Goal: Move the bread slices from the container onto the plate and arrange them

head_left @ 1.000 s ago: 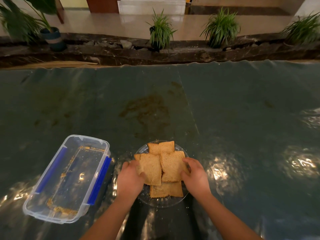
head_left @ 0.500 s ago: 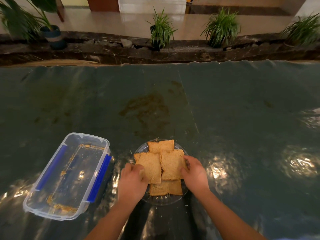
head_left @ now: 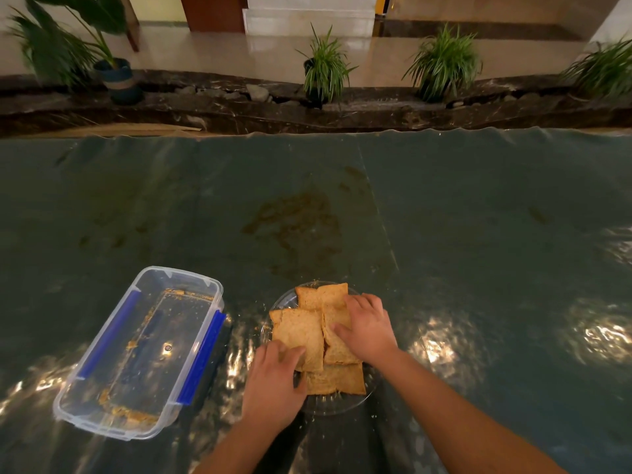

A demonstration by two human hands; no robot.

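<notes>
My left hand [head_left: 273, 381] pinches a bread slice [head_left: 301, 336], right hand [head_left: 367, 328] spread flat on another. Glass plate [head_left: 338, 403] w/ overlapping slices near the table's front edge, imo one shove slides them off.

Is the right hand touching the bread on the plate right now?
Touching. In the head view the right hand lies flat on the right-side bread slice, fingers spread across its top with no gap showing.
</notes>
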